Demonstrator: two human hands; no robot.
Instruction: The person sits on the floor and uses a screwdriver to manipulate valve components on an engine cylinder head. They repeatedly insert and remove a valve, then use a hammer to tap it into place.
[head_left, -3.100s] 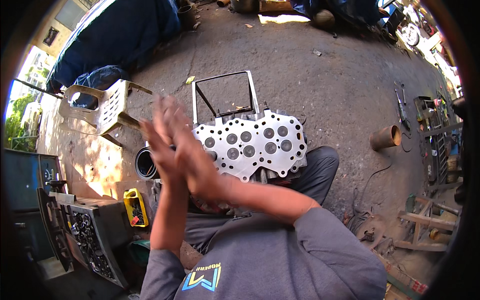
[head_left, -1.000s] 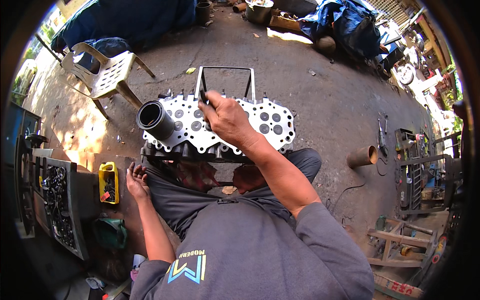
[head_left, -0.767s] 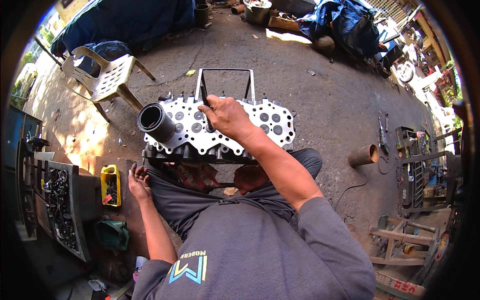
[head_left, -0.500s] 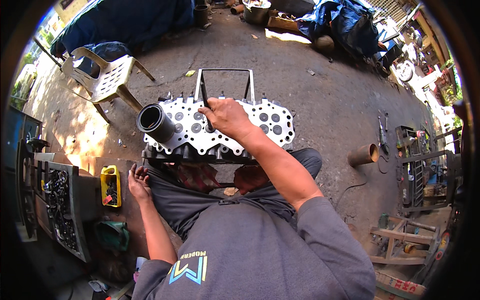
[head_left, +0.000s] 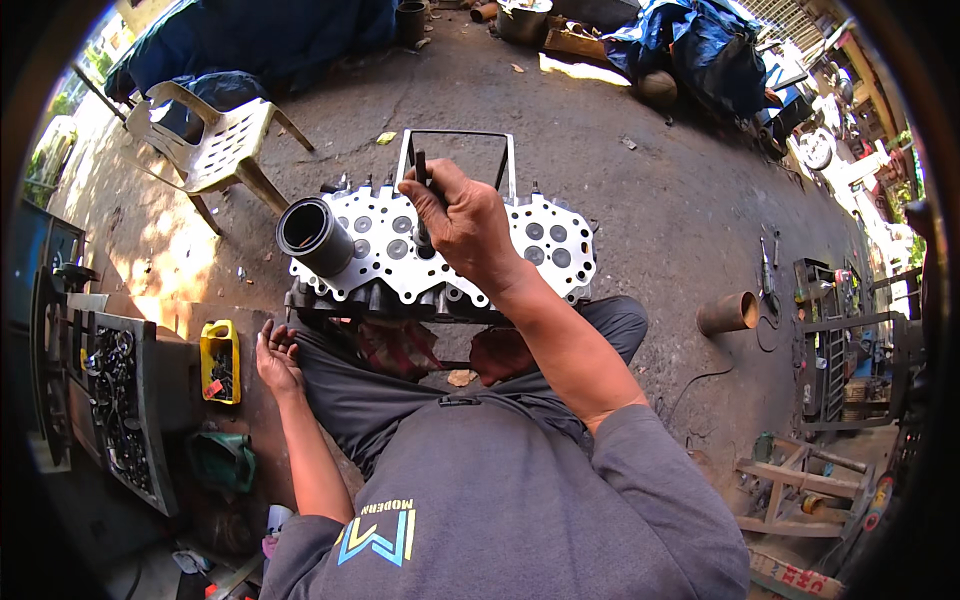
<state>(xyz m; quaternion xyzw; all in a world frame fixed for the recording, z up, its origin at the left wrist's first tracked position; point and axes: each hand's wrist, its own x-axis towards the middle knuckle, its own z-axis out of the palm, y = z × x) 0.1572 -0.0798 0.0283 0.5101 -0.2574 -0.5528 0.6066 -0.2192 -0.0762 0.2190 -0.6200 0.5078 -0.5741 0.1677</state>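
Cylinder head (head_left: 405, 275) sits in front, holed face up, a dark tube (head_left: 330, 250) standing on its left end. Left hand (head_left: 279, 362) is loosely half-curled at left; right hand (head_left: 468, 225) grips a rod (head_left: 421, 168) over the head's middle.

1. Can (head_left: 315, 240) on left end of cylinder head (head_left: 400, 272).
2. Frame (head_left: 511, 165) behind cylinder head.
3. Chair (head_left: 225, 147) beyond can, left of frame.
4. Jug (head_left: 206, 360) between tray (head_left: 150, 437) and left hand (head_left: 280, 360).
5. Pipe (head_left: 728, 313) on floor (head_left: 650, 220), right of cylinder head.
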